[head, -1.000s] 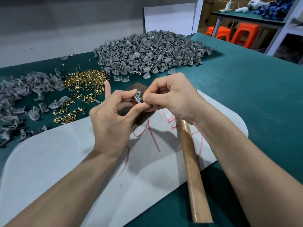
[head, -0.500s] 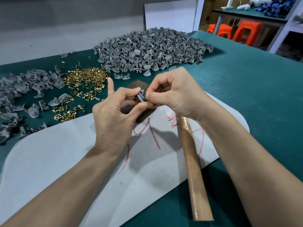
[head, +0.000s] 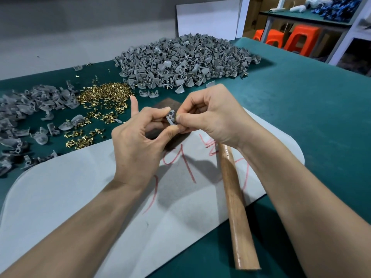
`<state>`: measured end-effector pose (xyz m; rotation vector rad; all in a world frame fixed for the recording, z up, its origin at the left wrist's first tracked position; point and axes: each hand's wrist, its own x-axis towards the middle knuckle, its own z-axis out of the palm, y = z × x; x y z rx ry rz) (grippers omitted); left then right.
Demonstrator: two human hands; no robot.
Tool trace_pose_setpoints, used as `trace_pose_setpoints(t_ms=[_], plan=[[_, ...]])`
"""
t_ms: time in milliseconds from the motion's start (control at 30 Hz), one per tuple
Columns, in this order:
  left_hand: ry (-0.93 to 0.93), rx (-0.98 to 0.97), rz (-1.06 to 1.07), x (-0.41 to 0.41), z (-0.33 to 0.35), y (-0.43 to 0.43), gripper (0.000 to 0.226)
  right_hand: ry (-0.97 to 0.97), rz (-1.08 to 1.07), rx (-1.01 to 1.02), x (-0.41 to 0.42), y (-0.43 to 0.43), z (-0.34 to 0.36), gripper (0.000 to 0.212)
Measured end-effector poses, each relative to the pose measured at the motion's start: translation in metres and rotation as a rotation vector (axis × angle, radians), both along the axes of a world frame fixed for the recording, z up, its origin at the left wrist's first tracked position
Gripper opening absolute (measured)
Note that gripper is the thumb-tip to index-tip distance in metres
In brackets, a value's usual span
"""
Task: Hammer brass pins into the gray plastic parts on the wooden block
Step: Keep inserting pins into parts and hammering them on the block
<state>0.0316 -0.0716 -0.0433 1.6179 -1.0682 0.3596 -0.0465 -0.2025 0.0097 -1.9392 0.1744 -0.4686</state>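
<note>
Spreading across the view, the green tabletop (head: 301, 109) carries a gray mat (head: 60, 197) scrawled with red marks. At the far side lies a big heap (head: 184, 57) of gray parts; a looser heap (head: 30, 105) sprawls at the left edge. Between them, brass pins (head: 104, 95) lie scattered, reaching down to the mat's edge. A hammer (head: 234, 207) rests on the mat under the right forearm, its wooden handle toward the person and its head hidden.

Both hands meet above the dark block (head: 166, 104), which sits at the mat's far edge. The left hand (head: 138, 149) pinches one part (head: 170, 117) between thumb and forefinger, little finger raised. The right hand (head: 212, 115), fingers curled, pinches the same part from the right. Whether a pin sits between its fingertips cannot be told.
</note>
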Motion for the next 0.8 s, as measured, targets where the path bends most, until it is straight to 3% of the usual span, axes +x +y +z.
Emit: trace_pose_setpoints(t_ms=[367, 600, 800], plan=[[0.168, -0.107, -0.034, -0.0029, 0.0074, -0.0013, 0.026, 0.008, 0.012, 0.213, -0.0008, 0.0007, 0.0035, 0.015], [0.163, -0.124, -0.006, -0.0036, 0.0070, -0.0012, 0.028, 0.031, -0.009, 0.282, -0.0007, -0.0024, 0.0039, 0.017], [0.176, -0.101, 0.074, -0.0062, 0.0098, 0.0001, 0.024, 0.135, 0.079, 0.527, 0.0019, 0.0039, 0.0003, 0.016]])
